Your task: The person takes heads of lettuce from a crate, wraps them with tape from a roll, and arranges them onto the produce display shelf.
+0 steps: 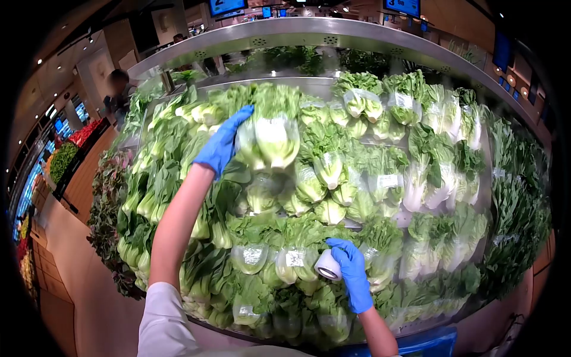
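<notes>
My left hand (223, 143), in a blue glove, reaches up to the left side of a clear-bagged head of lettuce (278, 143) and grips it. The lettuce leaves are blurred at the top, and some of my fingertips are hidden behind them. Lower down, my right hand (354, 275), also gloved in blue, is closed around a white roll with a dark ring at its end (328, 265). It looks like tape or labels. Just left of that roll lies a bagged lettuce with a printed label (295, 258).
Tiered rows of greens fill a curved display stand, with bok choy (148, 202) on the left and white-stemmed cabbage (425, 184) on the right. A metal rail (327, 25) arches over the back. A person (118, 95) stands beyond at left. Something blue (425, 344) sits at the bottom edge.
</notes>
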Tool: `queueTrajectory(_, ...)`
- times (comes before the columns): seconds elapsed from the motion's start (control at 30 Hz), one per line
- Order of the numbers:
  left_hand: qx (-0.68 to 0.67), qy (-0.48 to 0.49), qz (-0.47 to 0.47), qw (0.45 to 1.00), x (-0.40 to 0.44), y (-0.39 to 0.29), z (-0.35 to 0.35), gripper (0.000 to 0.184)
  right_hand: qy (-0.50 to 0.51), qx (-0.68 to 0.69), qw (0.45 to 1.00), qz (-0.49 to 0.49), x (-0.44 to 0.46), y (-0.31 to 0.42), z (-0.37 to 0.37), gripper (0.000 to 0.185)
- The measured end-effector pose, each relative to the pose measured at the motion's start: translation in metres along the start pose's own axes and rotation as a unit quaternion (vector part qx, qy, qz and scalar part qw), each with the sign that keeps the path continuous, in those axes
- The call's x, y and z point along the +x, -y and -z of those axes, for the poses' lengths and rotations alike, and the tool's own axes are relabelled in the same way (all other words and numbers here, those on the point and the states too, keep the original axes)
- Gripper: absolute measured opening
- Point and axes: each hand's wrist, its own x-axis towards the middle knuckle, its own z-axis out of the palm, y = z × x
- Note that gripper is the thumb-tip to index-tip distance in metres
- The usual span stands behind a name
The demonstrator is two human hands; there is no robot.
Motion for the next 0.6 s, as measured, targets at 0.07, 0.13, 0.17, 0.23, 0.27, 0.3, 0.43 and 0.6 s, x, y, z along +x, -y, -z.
queueTrajectory(0.07, 0.017, 0.057, -0.071, 0.996, 0.061, -0.007, -0.021, 0.045, -0.007, 0.002, 1.0, -0.004, -0.007, 0.01, 0.002, 0.025)
queueTrajectory(0.13, 0.054, 0.074, -0.082, 0.992, 0.103, -0.011, -0.047, 0.044, -0.028, 0.001, 1.0, -0.008, -0.016, 0.015, 0.005, 0.026)
queueTrajectory(0.17, 0.001, 0.104, 0.0, 0.995, 0.136, -0.011, -0.052, 0.045, -0.042, 0.002, 0.999, -0.002, -0.02, 0.019, 0.006, 0.026)
queueTrajectory(0.23, 0.01, 0.133, 0.044, 0.99, 0.185, 0.007, -0.06, 0.046, -0.06, 0.003, 0.998, -0.018, -0.033, 0.03, 0.015, 0.027)
queueTrajectory(0.27, 0.07, 0.129, 0.003, 0.989, 0.198, 0.017, -0.066, 0.047, -0.067, 0.004, 0.997, -0.04, -0.04, 0.035, 0.018, 0.027)
queueTrajectory(0.3, 0.166, 0.095, -0.049, 0.98, 0.201, 0.027, -0.075, 0.047, -0.107, 0.029, 0.993, -0.033, -0.045, 0.042, 0.014, 0.028)
queueTrajectory(0.43, 0.249, -0.255, -0.132, 0.925, 0.272, 0.093, -0.08, 0.102, -0.151, 0.032, 0.988, -0.027, -0.058, 0.033, 0.026, 0.028)
queueTrajectory(0.6, 0.51, -0.343, -0.181, 0.768, 0.255, 0.076, -0.085, 0.102, -0.16, 0.022, 0.985, -0.065, -0.063, 0.038, 0.024, 0.027)
